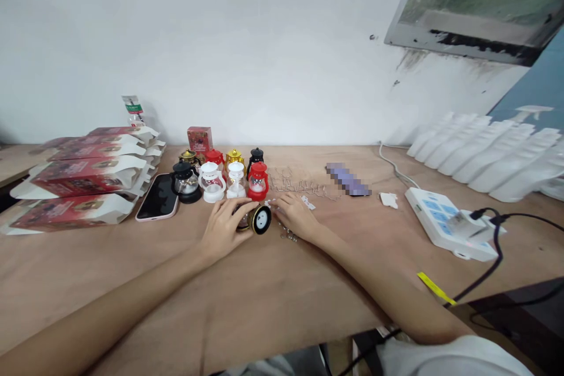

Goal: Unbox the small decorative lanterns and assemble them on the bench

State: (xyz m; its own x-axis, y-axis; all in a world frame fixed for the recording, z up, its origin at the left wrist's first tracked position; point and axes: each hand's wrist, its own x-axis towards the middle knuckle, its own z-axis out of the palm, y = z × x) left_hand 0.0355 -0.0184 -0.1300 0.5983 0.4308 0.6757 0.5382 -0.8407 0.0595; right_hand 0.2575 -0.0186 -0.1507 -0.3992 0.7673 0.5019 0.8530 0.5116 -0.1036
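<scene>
My left hand [221, 226] is wrapped round a small bronze and black toy lantern [261, 220], which lies on its side with its round base facing me. The base has a white disc with small dark marks. Just to its right, my right hand [296, 215] has its fingertips drawn together near a tiny white piece at the base's edge; whether it grips that piece is hard to make out. Small shiny metal bits [289, 236] lie below the right hand. A white sticker-like scrap [308, 203] is beside its knuckles. Thin wire handles [304, 187] are scattered behind it.
Several small lanterns [258, 181] stand behind my hands, with a red box [200, 138] at their back. On the left are a phone [157, 197] and stacked red cartons [88, 176]. A power strip [440, 223], cables and white spray bottles [493, 153] occupy the right.
</scene>
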